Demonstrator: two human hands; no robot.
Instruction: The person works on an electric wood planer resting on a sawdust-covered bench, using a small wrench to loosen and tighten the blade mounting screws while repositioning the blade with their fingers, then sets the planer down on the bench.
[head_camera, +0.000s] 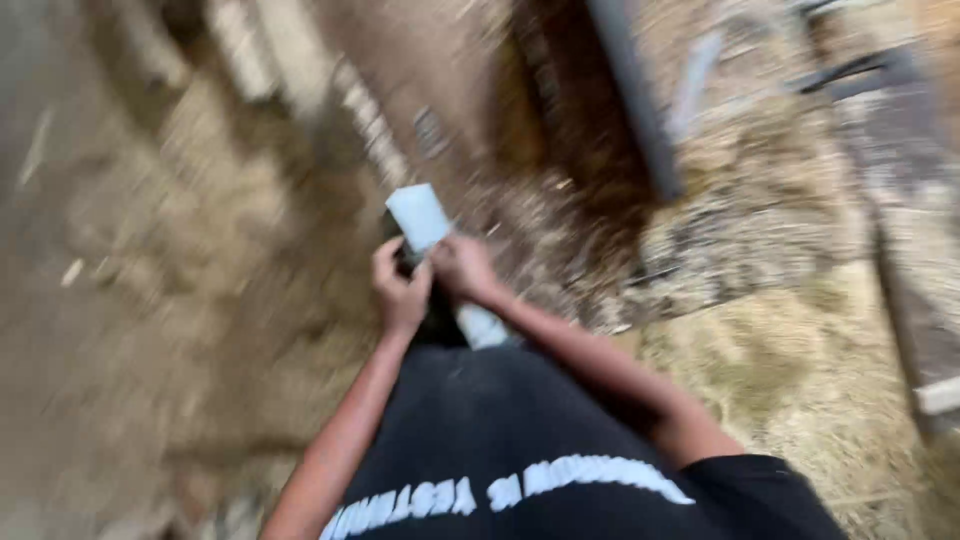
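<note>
The picture is heavily blurred. Both hands meet in front of my black shirt (520, 430) and hold a long, flat white piece (420, 215). Its upper end sticks out above the fingers and its lower end (482, 326) shows below the wrists. My left hand (400, 290) grips it from the left with curled fingers. My right hand (462, 268) closes on it from the right, touching the left hand. Something dark sits between the palms; what it is cannot be made out.
Below lies bare earth strewn with straw (800, 370). A dark trench (570, 130) with a grey pole (640, 110) across it runs at the top centre. A pale row of bricks (370, 130) lies to its left. A board end (940, 395) shows at the right edge.
</note>
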